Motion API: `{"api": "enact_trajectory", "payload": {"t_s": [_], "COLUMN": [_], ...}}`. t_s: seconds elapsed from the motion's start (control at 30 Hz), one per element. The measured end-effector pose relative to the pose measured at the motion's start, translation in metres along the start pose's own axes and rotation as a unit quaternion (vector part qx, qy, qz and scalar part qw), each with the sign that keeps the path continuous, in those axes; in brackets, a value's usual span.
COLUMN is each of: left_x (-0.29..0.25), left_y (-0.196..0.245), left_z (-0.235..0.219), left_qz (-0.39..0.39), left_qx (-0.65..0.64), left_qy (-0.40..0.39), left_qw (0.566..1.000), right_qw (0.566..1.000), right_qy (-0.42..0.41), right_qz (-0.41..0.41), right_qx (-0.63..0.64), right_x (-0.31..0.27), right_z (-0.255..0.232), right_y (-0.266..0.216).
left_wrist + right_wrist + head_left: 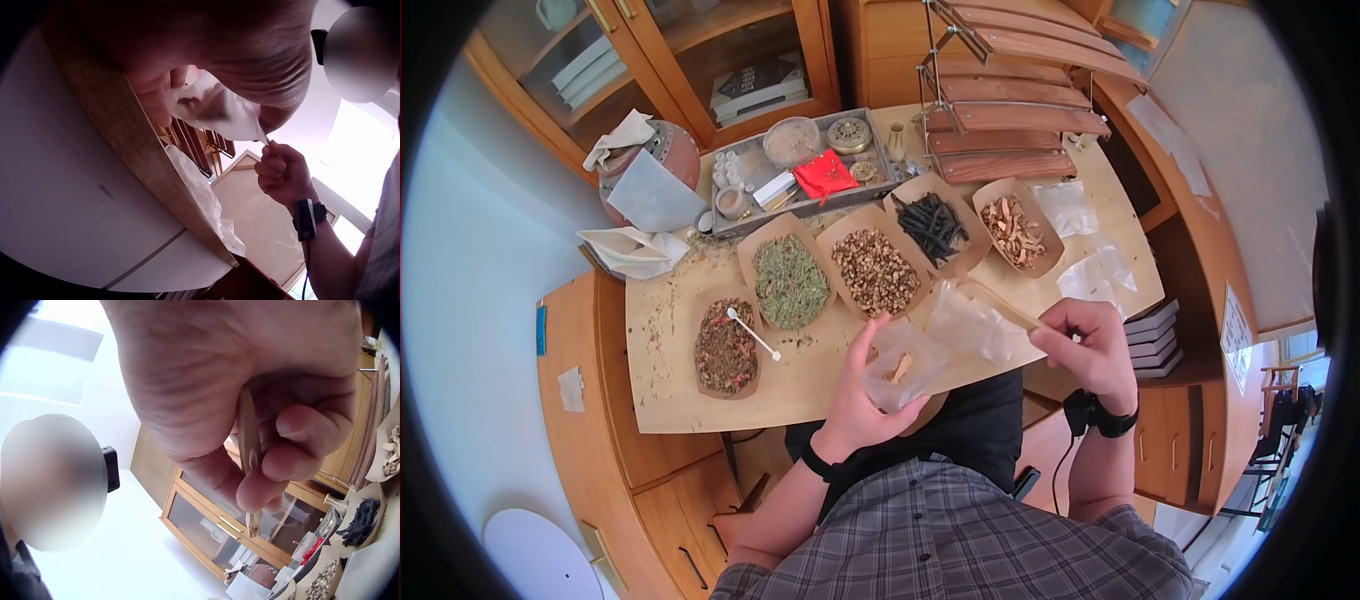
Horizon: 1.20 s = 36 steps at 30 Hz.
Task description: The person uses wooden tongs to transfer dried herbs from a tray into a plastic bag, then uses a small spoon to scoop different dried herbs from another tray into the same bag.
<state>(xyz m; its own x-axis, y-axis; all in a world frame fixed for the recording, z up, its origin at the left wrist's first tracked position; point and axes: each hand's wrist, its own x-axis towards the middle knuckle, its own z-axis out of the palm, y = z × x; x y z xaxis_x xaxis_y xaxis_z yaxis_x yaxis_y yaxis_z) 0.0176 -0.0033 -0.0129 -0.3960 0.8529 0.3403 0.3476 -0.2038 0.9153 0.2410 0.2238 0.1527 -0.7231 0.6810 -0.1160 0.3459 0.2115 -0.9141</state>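
My left hand [866,388] holds a small clear plastic bag [900,362] just above the table's near edge, thumb and fingers curled round it; a tan piece lies inside. The bag [212,112] shows white under the palm in the left wrist view. My right hand [1088,345] grips thin wooden tongs [1006,305] whose tips point left, over a second clear bag [975,322] on the table. In the right wrist view the tongs [249,440] sit between thumb and curled fingers. The right hand [281,172] is close beside the bag.
Paper trays fan across the table: reddish mix [725,348] with a white spoon [752,333], green herb [790,280], brown bits [875,270], black sticks [930,226], tan slices [1012,232]. Spare clear bags [1090,270] lie right. A grey tray [745,213] and wooden rack [1010,110] stand behind.
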Motion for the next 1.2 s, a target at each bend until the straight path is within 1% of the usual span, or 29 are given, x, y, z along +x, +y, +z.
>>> {"api": "enact_trajectory", "payload": {"t_s": [0.03, 0.17, 0.23, 0.27, 0.33, 0.37, 0.43, 0.47, 0.53, 0.57, 0.6, 0.67, 0.7, 0.73, 0.77, 0.8, 0.83, 0.87, 0.9, 0.97, 1.0, 1.03, 1.1, 1.2], "left_x": [0.001, 0.000, 0.000, 0.001, 0.001, 0.001, 0.001, 0.001, 0.000, -0.001, 0.000, 0.001, 0.000, -0.002, -0.003, -0.002, 0.000, 0.001, 0.001, 0.001, 0.002, 0.002, 0.002, 0.002], "left_y": [0.002, -0.003, -0.001, -0.001, 0.000, 0.000, -0.001, -0.001, -0.002, -0.002, -0.002, -0.001, -0.003, -0.006, -0.008, -0.006, -0.002, 0.000, 0.000, 0.001, 0.001, 0.001, 0.000, 0.000], "left_z": [0.001, 0.003, 0.002, 0.002, 0.001, 0.001, 0.002, 0.002, 0.003, 0.003, 0.003, 0.002, 0.003, 0.006, 0.007, 0.006, 0.003, 0.002, 0.001, 0.001, 0.001, 0.001, 0.001, 0.002], "left_qz": [0.008, 0.024, 0.016, 0.009, 0.009, 0.009, 0.016, 0.023, 0.015, 0.007, 0.007, 0.020, 0.020, 0.017, 0.014, 0.014, 0.013, 0.013, 0.013, 0.023, 0.023, 0.030, 0.037, 0.036], "left_qx": [-0.002, 0.003, 0.006, 0.008, 0.012, 0.016, 0.019, 0.023, 0.014, 0.005, 0.005, 0.019, 0.019, 0.011, 0.003, 0.002, 0.014, 0.026, 0.026, 0.044, 0.044, 0.053, 0.062, 0.053], "left_qy": [0.002, 0.004, -0.005, -0.014, -0.015, -0.017, -0.013, -0.009, -0.010, -0.010, -0.010, -0.006, -0.006, 0.012, 0.030, 0.030, 0.009, -0.011, -0.012, -0.012, -0.012, -0.011, -0.009, -0.010], "left_qw": [1.000, 1.000, 1.000, 1.000, 1.000, 1.000, 1.000, 0.999, 1.000, 1.000, 1.000, 1.000, 1.000, 1.000, 0.999, 0.999, 1.000, 1.000, 1.000, 0.999, 0.999, 0.998, 0.997, 0.998], "right_qw": [1.000, 0.998, 0.994, 0.994, 0.987, 0.987, 0.972, 0.972, 0.967, 0.967, 0.966, 0.964, 0.971, 0.977, 0.977, 0.991, 0.995, 0.995, 0.995, 0.974, 0.961, 0.961, 0.946, 0.938], "right_qy": [-0.028, -0.063, -0.098, -0.099, -0.133, -0.133, -0.165, -0.164, -0.194, -0.194, -0.189, -0.183, -0.164, -0.145, -0.145, -0.094, -0.042, 0.021, 0.022, 0.165, 0.188, 0.188, 0.234, 0.251], "right_qz": [-0.010, -0.013, -0.045, -0.045, -0.087, -0.086, -0.124, -0.124, -0.111, -0.111, -0.127, -0.144, -0.136, -0.128, -0.128, -0.049, 0.031, -0.006, -0.006, 0.005, 0.024, 0.024, 0.040, 0.035], "right_qx": [-0.009, -0.002, -0.011, -0.011, -0.042, -0.042, -0.113, -0.113, -0.119, -0.119, -0.124, -0.128, -0.110, -0.092, -0.092, -0.087, -0.081, -0.097, -0.098, -0.157, -0.199, -0.199, -0.220, -0.236], "right_x": [-0.002, -0.004, -0.003, -0.003, -0.002, -0.002, -0.001, -0.001, 0.000, 0.000, 0.001, 0.002, 0.002, 0.002, 0.001, 0.001, 0.001, 0.005, 0.010, 0.021, 0.026, 0.028, 0.034, 0.042], "right_z": [0.001, 0.003, 0.005, 0.005, 0.006, 0.005, 0.004, 0.006, 0.012, 0.012, 0.013, 0.011, 0.010, 0.009, 0.008, 0.006, 0.004, 0.005, 0.005, 0.002, -0.002, -0.005, -0.009, -0.014], "right_y": [-0.003, -0.004, -0.003, -0.003, -0.001, 0.001, 0.003, 0.001, -0.005, -0.003, 0.001, 0.006, 0.007, 0.008, 0.005, -0.002, -0.006, 0.004, 0.012, 0.025, 0.028, 0.035, 0.052, 0.071]}}
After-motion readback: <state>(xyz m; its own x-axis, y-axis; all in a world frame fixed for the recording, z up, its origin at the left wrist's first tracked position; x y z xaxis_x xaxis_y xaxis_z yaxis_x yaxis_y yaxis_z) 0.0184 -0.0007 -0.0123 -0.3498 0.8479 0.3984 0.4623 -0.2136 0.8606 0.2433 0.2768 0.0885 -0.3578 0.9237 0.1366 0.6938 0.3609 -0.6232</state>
